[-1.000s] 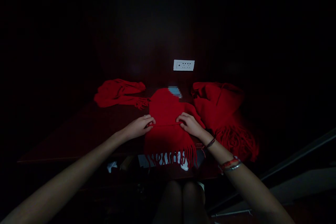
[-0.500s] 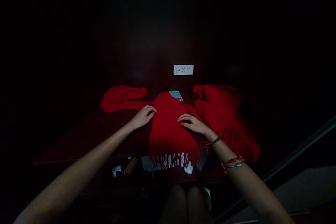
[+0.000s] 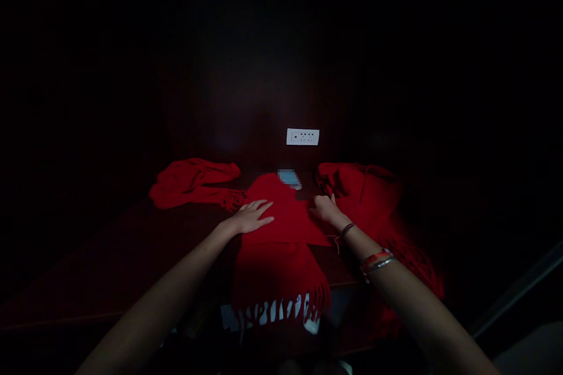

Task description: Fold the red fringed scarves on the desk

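Head view. Left hand (image 3: pixel 253 218): grip open, fingers spread, palm down on the left margin of a red, soft woven-looking scarf with a fringed end (image 3: pixel 281 217). Right hand (image 3: pixel 326 210): fingers curled at the scarf's right part; their tips are hidden, so cannot tell whether the grip is clamped on cloth or merely resting.

Landmark: white rectangular wall socket plate (image 3: pixel 302 137). The scarf lies below it on a dark reddish tabletop (image 3: pixel 132 246), its fringe hanging past the front edge.

State of work, judged: partly done. The upper section lies fairly flat, with a straight edge crossing over the fringed length. Left to deal with: the fringed length, extending loose beyond that edge, and the right part, not in line with the rest.

Outward: pale-blue, pixelated flat object (image 3: pixel 288 179) just below the socket plate; crumpled red fringed cloth (image 3: pixel 176 187) below and left of it; larger red fringed heap (image 3: pixel 378 193) below and right, both unarranged.
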A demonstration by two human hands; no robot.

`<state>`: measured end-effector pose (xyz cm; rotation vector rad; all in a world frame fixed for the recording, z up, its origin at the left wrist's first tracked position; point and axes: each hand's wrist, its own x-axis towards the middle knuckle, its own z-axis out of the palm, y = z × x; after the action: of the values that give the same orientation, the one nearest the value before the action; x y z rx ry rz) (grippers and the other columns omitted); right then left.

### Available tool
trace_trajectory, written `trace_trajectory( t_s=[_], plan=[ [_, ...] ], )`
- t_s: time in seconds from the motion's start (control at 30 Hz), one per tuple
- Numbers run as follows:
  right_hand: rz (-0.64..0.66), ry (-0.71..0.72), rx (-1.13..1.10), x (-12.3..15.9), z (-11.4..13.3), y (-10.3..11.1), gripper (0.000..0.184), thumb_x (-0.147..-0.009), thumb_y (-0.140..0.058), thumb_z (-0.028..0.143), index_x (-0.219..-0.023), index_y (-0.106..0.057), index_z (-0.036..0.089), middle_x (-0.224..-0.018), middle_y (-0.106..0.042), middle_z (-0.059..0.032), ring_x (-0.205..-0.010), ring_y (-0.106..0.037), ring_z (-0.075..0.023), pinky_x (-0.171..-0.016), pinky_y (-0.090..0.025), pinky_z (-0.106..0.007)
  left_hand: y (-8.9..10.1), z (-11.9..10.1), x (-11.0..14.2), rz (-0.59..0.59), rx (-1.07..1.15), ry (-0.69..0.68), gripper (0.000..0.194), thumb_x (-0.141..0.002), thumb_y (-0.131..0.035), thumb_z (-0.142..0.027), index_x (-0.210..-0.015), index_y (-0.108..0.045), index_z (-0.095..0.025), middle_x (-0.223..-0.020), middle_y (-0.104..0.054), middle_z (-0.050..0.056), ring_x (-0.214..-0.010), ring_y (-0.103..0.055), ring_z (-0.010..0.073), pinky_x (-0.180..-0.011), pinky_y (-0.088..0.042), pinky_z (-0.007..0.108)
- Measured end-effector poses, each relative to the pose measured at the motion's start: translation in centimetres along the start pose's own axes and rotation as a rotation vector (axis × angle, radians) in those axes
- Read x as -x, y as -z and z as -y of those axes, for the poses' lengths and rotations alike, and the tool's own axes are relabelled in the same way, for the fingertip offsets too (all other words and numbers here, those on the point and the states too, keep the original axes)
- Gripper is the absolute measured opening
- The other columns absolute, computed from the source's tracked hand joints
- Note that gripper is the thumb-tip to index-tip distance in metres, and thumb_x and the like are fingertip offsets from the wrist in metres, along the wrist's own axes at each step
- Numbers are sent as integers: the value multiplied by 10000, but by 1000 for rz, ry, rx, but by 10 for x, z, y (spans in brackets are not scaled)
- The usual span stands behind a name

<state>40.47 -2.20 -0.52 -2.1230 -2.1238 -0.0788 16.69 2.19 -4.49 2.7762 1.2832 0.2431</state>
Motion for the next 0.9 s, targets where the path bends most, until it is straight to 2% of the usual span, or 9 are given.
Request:
trace_trajectory(
  t_s=[0.13, 0.27, 0.33, 0.47, 0.57, 0.67, 0.8, 0.83, 0.9],
  plan=[
    [-33, 100, -111, -6, -1, 12, 214, -688, -447, 180, -860, -566, 138, -871, -600, -84, -795, -542, -163, -692, -373, -231, 3, 13, -2, -119, 31, 82, 599, -777, -155, -568, -1283, -165, -248, -1338, -192, 68, -1194, -201, 230, -919, -180, 457],
    [-78, 204, -407, -5, -18, 31, 229, -667, -451, 165, -878, -538, 143, -788, -589, -11, -682, -526, -111, -572, -385, -178, 3, 29, -7, -80, 85, 149, 611, -777, -158, -563, -1285, -167, -225, -1295, -295, 81, -1162, -278, 236, -909, -207, 440],
    [-78, 173, -380, -6, -30, 41, 221, -663, -474, 184, -866, -546, 134, -772, -587, -14, -669, -522, -112, -562, -383, -179, 3, 33, -8, -87, 101, 168, 605, -782, -160, -552, -1285, -171, -215, -1285, -311, 92, -1154, -293, 241, -901, -220, 436],
    [-43, 69, -79, -10, -37, 51, 225, -671, -527, 245, -863, -577, 139, -818, -597, -63, -735, -539, -154, -611, -377, -205, 3, 33, -9, -103, 101, 183, 560, -801, -204, -486, -1281, -181, -199, -1278, -317, 108, -1150, -296, 244, -893, -227, 445],
    [-46, 9, 115, -11, -27, 42, 253, -690, -521, 249, -899, -578, 117, -889, -578, -127, -809, -538, -211, -643, -383, -256, 2, 32, -8, -101, 86, 175, 506, -812, -236, -411, -1274, -198, -210, -1274, -321, 105, -1144, -302, 242, -883, -240, 452],
    [-141, -15, 234, -9, -8, 24, 254, -747, -415, 158, -952, -555, 103, -977, -524, -171, -850, -523, -242, -694, -375, -337, 3, 30, -7, -123, 47, 150, 455, -810, -271, -354, -1251, -253, -245, -1247, -349, 90, -1113, -339, 239, -853, -282, 451],
    [-259, 155, 266, -6, 18, 8, 290, -780, -326, 119, -975, -541, 126, -1047, -481, -173, -989, -427, -271, -815, -284, -435, 7, 21, -8, -245, -53, 4, 395, -774, -341, -213, -1163, -402, -255, -1182, -401, 58, -1051, -397, 204, -863, -303, 374],
    [-251, 204, 232, -6, 25, 6, 284, -790, -328, 150, -983, -535, 128, -1044, -486, -169, -994, -424, -265, -821, -285, -420, 8, 19, -8, -241, -60, -47, 382, -769, -336, -179, -1131, -443, -239, -1150, -429, 57, -1033, -413, 188, -871, -304, 338],
    [-142, 281, 123, -5, 36, 4, 288, -810, -323, 228, -982, -534, 133, -998, -524, -149, -937, -470, -227, -797, -327, -347, 10, 14, -10, -184, -44, -98, 361, -779, -307, -159, -1084, -496, -189, -1086, -479, 70, -1007, -437, 166, -880, -301, 276]
  ],
)
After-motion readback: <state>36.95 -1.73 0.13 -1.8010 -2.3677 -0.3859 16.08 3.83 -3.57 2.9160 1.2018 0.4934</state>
